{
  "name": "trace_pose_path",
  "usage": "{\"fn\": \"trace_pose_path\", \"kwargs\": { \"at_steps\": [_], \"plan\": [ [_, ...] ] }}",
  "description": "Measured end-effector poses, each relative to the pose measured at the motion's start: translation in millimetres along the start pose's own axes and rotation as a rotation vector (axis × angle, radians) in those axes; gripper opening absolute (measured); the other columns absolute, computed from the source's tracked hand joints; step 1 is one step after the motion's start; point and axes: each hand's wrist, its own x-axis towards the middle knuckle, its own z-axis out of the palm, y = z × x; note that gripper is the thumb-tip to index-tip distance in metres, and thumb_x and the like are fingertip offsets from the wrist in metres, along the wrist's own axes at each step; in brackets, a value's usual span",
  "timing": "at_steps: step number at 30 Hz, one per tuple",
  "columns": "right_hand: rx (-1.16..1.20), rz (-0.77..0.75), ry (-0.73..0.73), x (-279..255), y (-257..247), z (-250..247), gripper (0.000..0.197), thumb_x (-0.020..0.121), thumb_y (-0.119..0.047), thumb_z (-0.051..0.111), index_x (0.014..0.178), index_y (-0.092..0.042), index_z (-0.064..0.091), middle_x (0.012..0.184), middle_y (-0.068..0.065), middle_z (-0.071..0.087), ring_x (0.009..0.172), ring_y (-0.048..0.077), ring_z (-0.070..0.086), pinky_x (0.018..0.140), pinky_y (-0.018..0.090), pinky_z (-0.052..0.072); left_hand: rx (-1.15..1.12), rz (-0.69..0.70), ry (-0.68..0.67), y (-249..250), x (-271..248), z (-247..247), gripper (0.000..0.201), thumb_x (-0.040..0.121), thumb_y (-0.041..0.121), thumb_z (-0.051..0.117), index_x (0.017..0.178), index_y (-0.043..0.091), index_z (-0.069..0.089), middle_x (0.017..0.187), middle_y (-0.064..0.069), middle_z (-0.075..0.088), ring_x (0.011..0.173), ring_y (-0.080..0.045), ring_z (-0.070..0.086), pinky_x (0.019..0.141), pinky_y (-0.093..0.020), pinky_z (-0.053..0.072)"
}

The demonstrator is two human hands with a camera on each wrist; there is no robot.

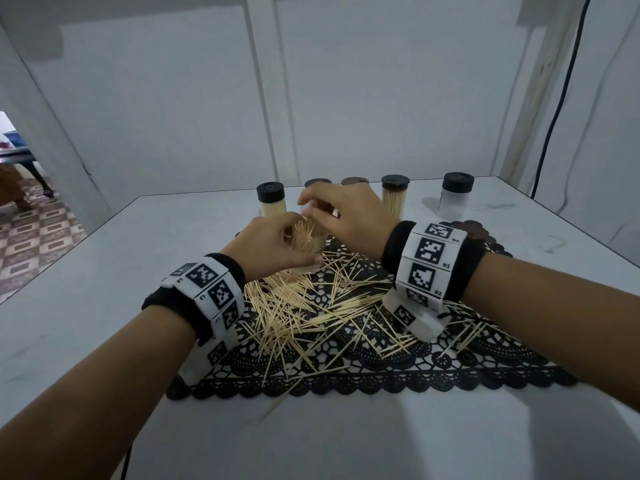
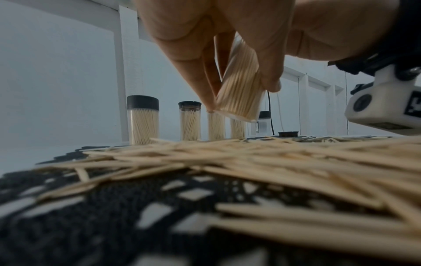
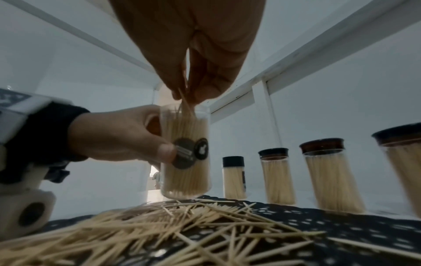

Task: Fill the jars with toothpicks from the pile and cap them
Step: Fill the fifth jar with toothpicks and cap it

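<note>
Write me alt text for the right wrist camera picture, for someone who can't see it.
The right hand pinches toothpicks into an open jar, which the left hand holds above the toothpick pile on black lace; four capped, filled jars stand behind.

A: How's the head cam set?
B: Worn high, aimed forward and down at the table (image 1: 104, 271).
A: Wrist cams?
B: Both slung low, close over the toothpick pile (image 2: 273, 162); the capped jars (image 3: 234, 177) are shared.
</note>
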Motion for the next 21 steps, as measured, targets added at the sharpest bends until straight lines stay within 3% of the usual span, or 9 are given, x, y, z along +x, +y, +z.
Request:
{"fn": "trace_pose_path", "kwargs": {
  "at_steps": [3,6,8,10,12,15,18,21],
  "plan": [
    [-0.091,-0.077,-0.01,-0.2,1.6,-1.1,0.029,0.092,-0.017,0.046,0.097,0.0,0.069,0.092,0.011,0.07,0.084,0.027,0.062,0.075,0.021,0.031,-0.005,-0.018,0.023,-1.3,1.5,-0.1,0.049,0.072,0.044,0.075,0.111,0.017,0.06,0.078,0.011,0.059,0.07,0.002,0.051,0.061,-0.008,0.039],
    [-0.121,-0.126,-0.049,-8.1,1.4,1.8,0.035,0.088,-0.018,0.044,0.108,-0.001,0.067,0.106,0.014,0.064,0.095,0.033,0.056,0.088,0.033,0.037,-0.042,-0.021,0.054,-0.3,0.5,-0.5,0.041,0.073,0.036,0.075,0.106,0.018,0.06,0.078,0.013,0.059,0.069,0.004,0.051,0.06,-0.003,0.038],
    [-0.147,-0.128,-0.125,-13.3,3.1,3.2,0.042,0.086,-0.021,0.04,0.115,-0.003,0.064,0.113,0.014,0.06,0.096,0.035,0.053,0.083,0.047,0.045,-0.064,-0.013,0.063,-0.2,0.4,-0.6,0.042,0.073,0.036,0.075,0.108,0.018,0.06,0.082,0.012,0.06,0.073,0.005,0.053,0.062,-0.002,0.039],
    [-0.159,-0.132,-0.217,-15.6,4.5,0.8,0.052,0.084,-0.025,0.031,0.121,-0.003,0.06,0.119,0.014,0.059,0.103,0.035,0.053,0.085,0.051,0.045,-0.049,-0.012,0.048,0.2,0.4,-0.9,0.042,0.074,0.036,0.075,0.108,0.019,0.059,0.081,0.015,0.058,0.074,0.006,0.052,0.062,0.0,0.038],
    [-0.161,-0.146,-0.291,-16.0,4.4,-4.1,0.056,0.084,-0.024,0.027,0.129,0.0,0.051,0.13,0.016,0.054,0.121,0.033,0.048,0.099,0.051,0.039,-0.034,-0.009,0.045,-0.1,1.0,-1.3,0.044,0.074,0.036,0.075,0.11,0.018,0.058,0.084,0.013,0.059,0.076,0.001,0.054,0.063,0.0,0.038],
    [-0.201,-0.112,-0.436,-20.7,1.9,-9.5,0.063,0.083,-0.02,0.027,0.144,-0.004,0.026,0.15,0.011,0.029,0.142,0.023,0.018,0.116,0.045,0.016,-0.018,0.0,0.047,-0.1,0.5,-1.0,0.047,0.074,0.034,0.075,0.114,0.016,0.058,0.093,0.008,0.06,0.084,-0.008,0.054,0.065,-0.004,0.038],
    [-0.295,-0.05,-0.522,-22.0,2.9,-11.6,0.064,0.085,-0.023,0.023,0.148,-0.011,0.014,0.156,0.005,0.011,0.144,0.018,0.0,0.116,0.049,0.006,-0.01,0.014,0.048,-0.5,0.3,-0.2,0.051,0.074,0.038,0.076,0.116,0.016,0.057,0.098,0.005,0.063,0.09,-0.011,0.057,0.072,-0.014,0.039],
    [-0.263,-0.004,-0.477,-22.4,3.9,-14.2,0.059,0.091,-0.017,0.029,0.148,-0.013,0.014,0.156,0.003,0.008,0.144,0.017,0.0,0.115,0.051,0.007,-0.014,0.016,0.055,-1.0,0.7,0.3,0.055,0.072,0.042,0.075,0.118,0.018,0.056,0.1,0.004,0.065,0.091,-0.01,0.059,0.074,-0.015,0.039]
  ]
}}
